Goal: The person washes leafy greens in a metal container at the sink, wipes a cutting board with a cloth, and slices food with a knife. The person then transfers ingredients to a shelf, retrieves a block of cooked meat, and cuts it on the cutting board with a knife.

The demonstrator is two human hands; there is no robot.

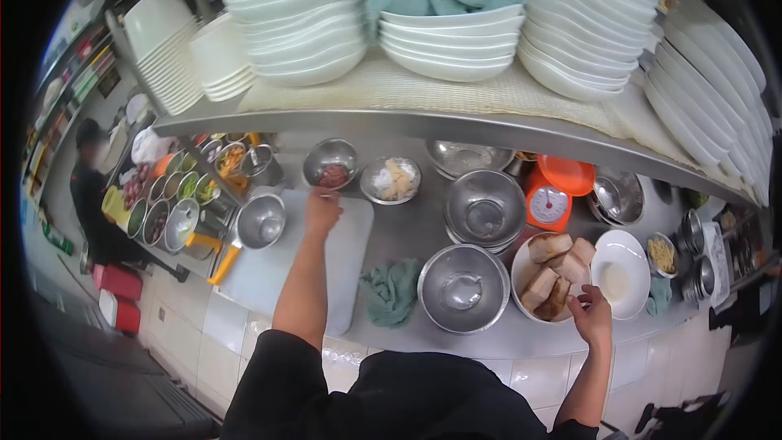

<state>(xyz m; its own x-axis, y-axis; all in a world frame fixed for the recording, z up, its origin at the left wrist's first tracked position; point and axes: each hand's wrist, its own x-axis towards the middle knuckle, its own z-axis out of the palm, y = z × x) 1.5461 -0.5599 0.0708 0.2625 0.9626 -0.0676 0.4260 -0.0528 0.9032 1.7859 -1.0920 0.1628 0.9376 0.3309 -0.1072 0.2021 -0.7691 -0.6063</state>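
Observation:
My left hand reaches over the white cutting board to the near rim of a small metal bowl with reddish raw meat in it. Its fingers are drawn together; whether they pinch the rim or something small is hidden. At the lower right edge of a white bowl, my right hand has its thumb and bent fingers around the rim. Thick chunks of pork belly fill that bowl. A white oval dish lies just right of my right hand.
Beside the meat bowl is a metal bowl of white and tan powders. Metal mixing bowls, a green cloth and an orange scale line the counter. Overhead, a shelf bears stacked dishes. A person stands far left.

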